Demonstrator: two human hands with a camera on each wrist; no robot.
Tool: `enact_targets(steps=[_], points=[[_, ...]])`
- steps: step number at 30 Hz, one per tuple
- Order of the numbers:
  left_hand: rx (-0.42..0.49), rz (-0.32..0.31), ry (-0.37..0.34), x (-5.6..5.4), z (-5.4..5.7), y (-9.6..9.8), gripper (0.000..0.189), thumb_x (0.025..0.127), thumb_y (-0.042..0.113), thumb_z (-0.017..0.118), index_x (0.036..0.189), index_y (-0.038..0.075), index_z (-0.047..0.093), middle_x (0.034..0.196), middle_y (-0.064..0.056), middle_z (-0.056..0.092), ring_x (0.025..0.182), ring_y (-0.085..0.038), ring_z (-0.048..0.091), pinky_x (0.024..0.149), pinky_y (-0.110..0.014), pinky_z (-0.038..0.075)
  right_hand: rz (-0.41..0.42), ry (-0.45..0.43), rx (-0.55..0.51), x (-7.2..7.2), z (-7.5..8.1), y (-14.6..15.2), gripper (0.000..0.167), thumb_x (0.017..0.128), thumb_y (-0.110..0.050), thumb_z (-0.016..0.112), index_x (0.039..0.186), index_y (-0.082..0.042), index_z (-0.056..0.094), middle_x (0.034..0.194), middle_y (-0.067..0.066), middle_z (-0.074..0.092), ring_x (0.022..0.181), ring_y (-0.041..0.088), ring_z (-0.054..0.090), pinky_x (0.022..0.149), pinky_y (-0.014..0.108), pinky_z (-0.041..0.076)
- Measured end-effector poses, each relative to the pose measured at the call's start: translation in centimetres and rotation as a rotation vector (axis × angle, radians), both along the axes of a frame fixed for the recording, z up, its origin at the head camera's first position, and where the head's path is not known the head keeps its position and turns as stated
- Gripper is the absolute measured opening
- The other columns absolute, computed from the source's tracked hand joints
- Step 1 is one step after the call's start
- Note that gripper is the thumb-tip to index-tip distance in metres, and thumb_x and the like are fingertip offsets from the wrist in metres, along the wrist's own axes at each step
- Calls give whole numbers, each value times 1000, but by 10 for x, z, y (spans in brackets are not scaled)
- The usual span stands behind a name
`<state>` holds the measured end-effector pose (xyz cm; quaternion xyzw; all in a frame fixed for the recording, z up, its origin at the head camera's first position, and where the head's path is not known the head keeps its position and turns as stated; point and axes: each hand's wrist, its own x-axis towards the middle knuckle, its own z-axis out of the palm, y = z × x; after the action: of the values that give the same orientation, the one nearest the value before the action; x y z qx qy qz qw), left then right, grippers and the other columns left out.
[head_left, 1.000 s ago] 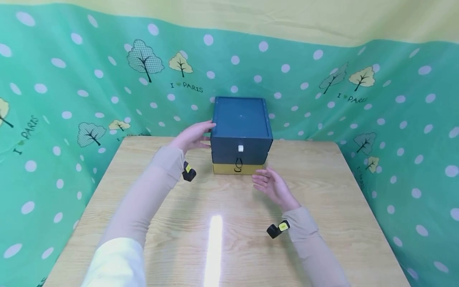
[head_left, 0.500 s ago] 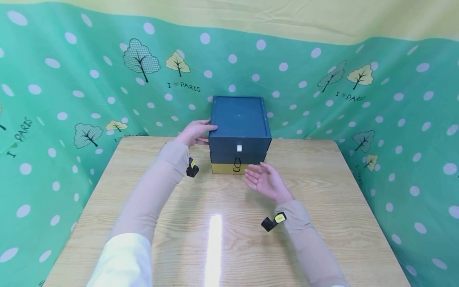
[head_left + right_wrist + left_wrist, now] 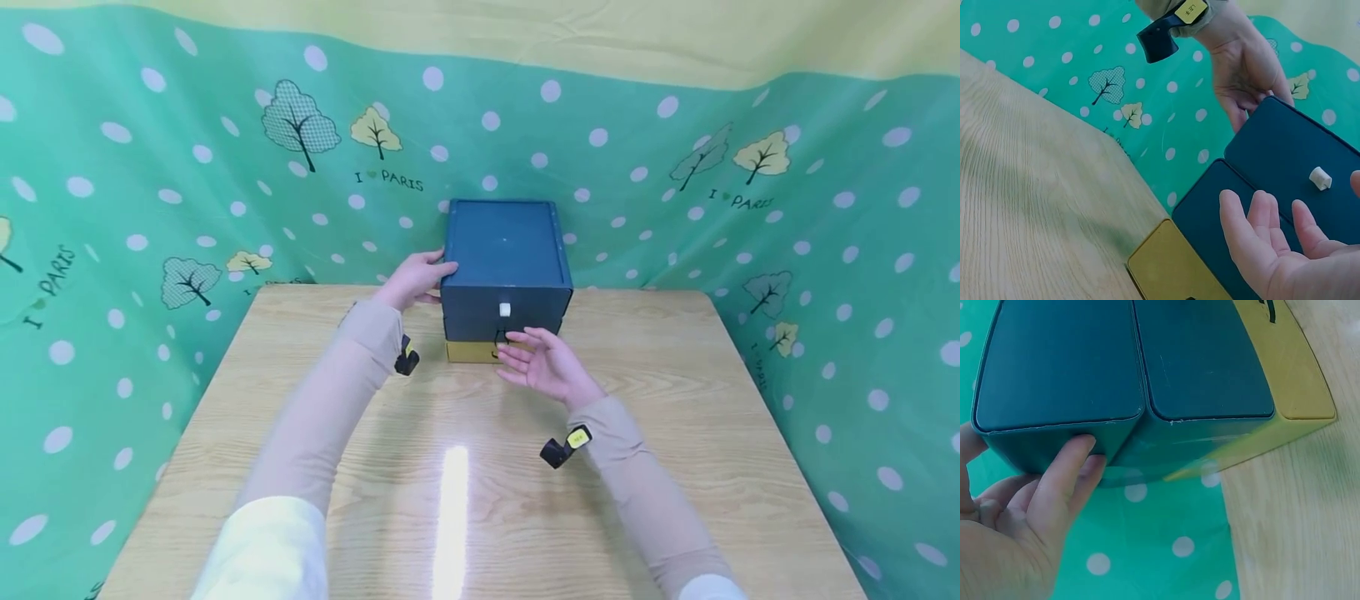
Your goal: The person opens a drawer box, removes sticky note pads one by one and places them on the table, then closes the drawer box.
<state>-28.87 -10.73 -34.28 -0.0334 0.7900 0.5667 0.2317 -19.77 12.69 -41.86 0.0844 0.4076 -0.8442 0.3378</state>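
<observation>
A drawer box (image 3: 504, 242) stands at the back of the table, with two dark blue drawers stacked over a yellow drawer (image 3: 461, 352). A white knob (image 3: 505, 310) sits on the top drawer's front. Black cord loops (image 3: 501, 336) hang lower down, partly hidden behind my right hand. My left hand (image 3: 414, 279) rests on the box's left side, one digit over its top edge; in the left wrist view, fingertips (image 3: 1082, 447) press the side wall. My right hand (image 3: 546, 367) is held before the lower drawers, palm turned left, fingers slightly bent and holding nothing.
The wooden table (image 3: 375, 467) carries the box. A green dotted cloth (image 3: 615, 167) hangs behind it and along both sides. Each wrist wears a black camera (image 3: 557, 452). A bright light reflection (image 3: 452, 517) lies on the front of the table.
My right hand has moved left and slightly up, from beside the yellow drawer to before the cord loops. My left hand stays at the box's side, shifting only slightly. The drawers look unmoved.
</observation>
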Motion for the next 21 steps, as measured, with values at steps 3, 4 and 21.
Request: enact_targets(steps=[3, 4, 21], points=[[-8, 2, 0, 0, -1, 3, 64, 100, 29, 48, 153, 17, 14, 154, -12, 30, 130, -32, 45, 102, -47, 46, 14, -6, 32, -4, 3, 0, 51, 103, -31, 29, 147, -6, 23, 127, 10, 44, 112, 19, 50, 95, 38, 50], [-11, 2, 1, 0, -1, 3, 64, 100, 29, 48, 153, 17, 14, 154, -12, 30, 130, -32, 45, 101, -47, 46, 20, -4, 41, -5, 4, 0, 53, 103, -32, 29, 149, -6, 21, 132, 12, 42, 110, 19, 51, 96, 38, 50], [-27, 27, 25, -3, -5, 4, 63, 100, 30, 48, 153, 16, 16, 149, -14, 37, 127, -31, 49, 98, -46, 49, 39, -25, 58, -26, 13, -11, 55, 102, -33, 32, 149, -6, 22, 155, 16, 23, 144, 29, 18, 118, 48, 21]])
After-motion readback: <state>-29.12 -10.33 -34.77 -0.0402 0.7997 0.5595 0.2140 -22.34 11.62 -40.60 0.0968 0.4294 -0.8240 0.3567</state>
